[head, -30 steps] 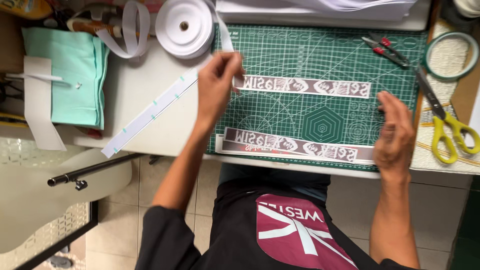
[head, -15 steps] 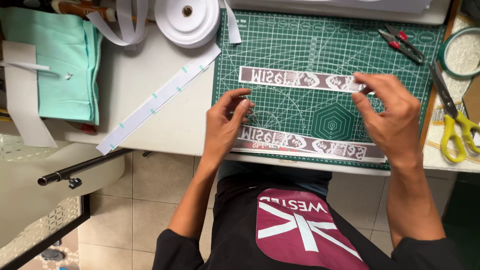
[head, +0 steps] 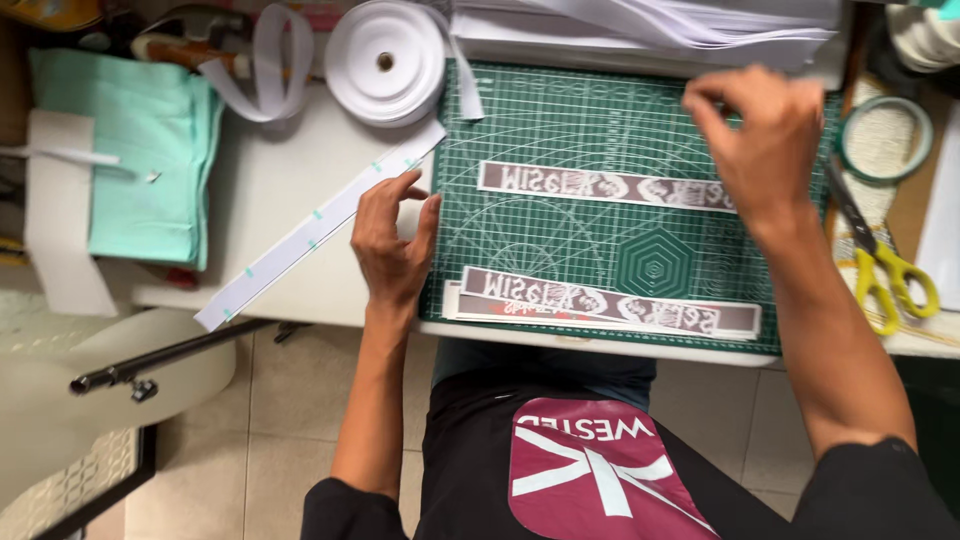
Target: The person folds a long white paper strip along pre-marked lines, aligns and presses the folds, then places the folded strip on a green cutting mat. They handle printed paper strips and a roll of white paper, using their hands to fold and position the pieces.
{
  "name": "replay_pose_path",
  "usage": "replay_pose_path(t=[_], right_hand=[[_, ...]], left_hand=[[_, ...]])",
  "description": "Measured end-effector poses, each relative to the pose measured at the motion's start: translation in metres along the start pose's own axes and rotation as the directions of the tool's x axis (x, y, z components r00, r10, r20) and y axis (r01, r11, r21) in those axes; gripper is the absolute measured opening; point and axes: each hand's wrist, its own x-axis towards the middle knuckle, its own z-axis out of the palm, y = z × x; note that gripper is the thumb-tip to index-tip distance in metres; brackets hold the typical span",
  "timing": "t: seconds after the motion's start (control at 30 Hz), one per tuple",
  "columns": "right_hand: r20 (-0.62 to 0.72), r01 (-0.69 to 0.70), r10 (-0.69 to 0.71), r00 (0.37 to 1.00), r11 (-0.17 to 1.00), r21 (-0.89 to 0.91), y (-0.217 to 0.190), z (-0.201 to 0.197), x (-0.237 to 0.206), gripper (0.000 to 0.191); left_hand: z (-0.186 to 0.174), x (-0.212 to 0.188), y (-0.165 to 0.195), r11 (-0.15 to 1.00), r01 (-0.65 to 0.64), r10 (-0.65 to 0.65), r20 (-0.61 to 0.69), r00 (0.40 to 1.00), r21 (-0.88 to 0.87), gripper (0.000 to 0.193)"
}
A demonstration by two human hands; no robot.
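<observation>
A green cutting mat (head: 560,130) lies on the white table. One printed brown strip (head: 600,186) sits across the mat's middle, and a stack of similar strips (head: 600,303) lies along its near edge. My left hand (head: 392,240) rests at the mat's left edge, fingers apart, touching a long white ribbon strip (head: 320,225) with teal marks. My right hand (head: 765,140) hovers over the mat's upper right, above the middle strip's right end, fingers curled downward; whether it holds anything is unclear.
A white ribbon roll (head: 385,62) stands at the back, white paper sheets (head: 650,25) beside it. Yellow-handled scissors (head: 880,265) and a tape ring (head: 885,140) lie right of the mat. Folded mint fabric (head: 140,170) is at left. A black rod (head: 170,355) juts out below the table.
My left hand has moved off the mat to its left edge, onto the white ribbon strip. My right hand has lifted from the middle strip toward the mat's upper right.
</observation>
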Motion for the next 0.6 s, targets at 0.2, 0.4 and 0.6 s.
replay_pose_path(t=[0.2,0.4,0.6], right_hand=[[-0.072,0.135,-0.163,0.984,0.944,-0.301,0.026,0.021,0.034,0.028],[-0.124,0.127,-0.174,0.977,0.938,-0.322,0.039,0.048,0.053,0.016],[-0.178,0.144,-0.194,0.965,0.955,-0.26,0.052,0.048,0.063,0.009]], left_hand=[[0.0,-0.004,-0.003,0.999,-0.031,0.03,0.031,0.999,0.037,0.029],[0.001,-0.003,-0.007,0.998,-0.009,0.007,0.025,1.0,0.061,0.031],[0.003,-0.002,-0.008,0.997,0.022,-0.026,0.046,0.999,0.069,0.029]])
